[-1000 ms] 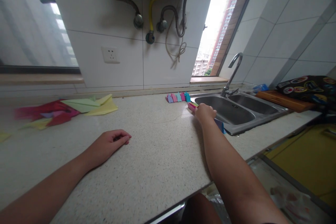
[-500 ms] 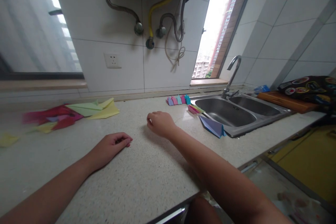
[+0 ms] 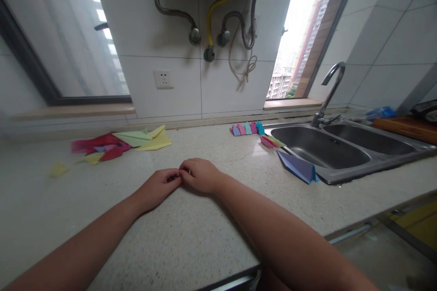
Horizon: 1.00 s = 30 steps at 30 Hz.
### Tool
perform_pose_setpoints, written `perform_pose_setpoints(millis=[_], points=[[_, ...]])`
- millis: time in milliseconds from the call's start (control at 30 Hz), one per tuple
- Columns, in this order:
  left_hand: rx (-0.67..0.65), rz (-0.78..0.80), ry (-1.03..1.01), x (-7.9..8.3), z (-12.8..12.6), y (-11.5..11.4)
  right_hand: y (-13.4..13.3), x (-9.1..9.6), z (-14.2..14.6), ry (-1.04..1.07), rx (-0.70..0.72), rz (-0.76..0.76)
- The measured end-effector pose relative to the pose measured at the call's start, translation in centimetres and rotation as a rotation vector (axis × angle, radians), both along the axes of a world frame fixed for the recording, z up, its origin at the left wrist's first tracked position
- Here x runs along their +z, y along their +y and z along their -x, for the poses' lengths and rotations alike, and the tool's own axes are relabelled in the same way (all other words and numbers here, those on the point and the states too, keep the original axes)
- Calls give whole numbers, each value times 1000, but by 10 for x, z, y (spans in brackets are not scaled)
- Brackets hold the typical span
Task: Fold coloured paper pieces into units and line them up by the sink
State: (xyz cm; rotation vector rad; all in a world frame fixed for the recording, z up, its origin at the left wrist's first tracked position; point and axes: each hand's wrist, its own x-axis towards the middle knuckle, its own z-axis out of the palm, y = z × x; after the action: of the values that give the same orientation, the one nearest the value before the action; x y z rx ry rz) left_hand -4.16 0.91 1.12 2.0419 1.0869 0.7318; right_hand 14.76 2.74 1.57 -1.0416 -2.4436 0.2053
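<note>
My left hand [image 3: 160, 187] rests on the speckled counter [image 3: 177, 236], its fingers curled and no object visible in them. Against its fingertips lies my right hand [image 3: 200, 175], also curled, palm down on the counter. To the left behind them is a pile of folded papers: a pale green one [image 3: 131, 138], a yellow one [image 3: 157, 140] and red ones [image 3: 112, 143]. On the right, near the sink, are a row of small folded paper pieces [image 3: 247, 128], a pink and yellow folded stack [image 3: 271, 141] and a folded blue-purple paper [image 3: 297, 167].
A double steel sink [image 3: 321, 145] with a faucet [image 3: 329, 91] is set into the counter at right. Behind it lies a wooden board [image 3: 406, 128]. Hoses and valves [image 3: 209, 53] hang on the tiled wall, above and right of a socket [image 3: 163, 79]. A small yellow paper [image 3: 59, 169] lies far left.
My right hand has moved left and toward me, and now meets my left hand. The view has turned left, so the surroundings sit farther right.
</note>
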Motion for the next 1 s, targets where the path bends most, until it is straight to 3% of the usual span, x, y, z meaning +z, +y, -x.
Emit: perform_pose_setpoints(millis=[233,500,1000], points=[[18,-55,47,-1,-1,-1,-1,7,-12,-12,80,81],[32,-207,151,-4,2,0,10,1,-15,59,95,169],[-20,-532,352,0,24,12,19,-3,-15,64,130,176]])
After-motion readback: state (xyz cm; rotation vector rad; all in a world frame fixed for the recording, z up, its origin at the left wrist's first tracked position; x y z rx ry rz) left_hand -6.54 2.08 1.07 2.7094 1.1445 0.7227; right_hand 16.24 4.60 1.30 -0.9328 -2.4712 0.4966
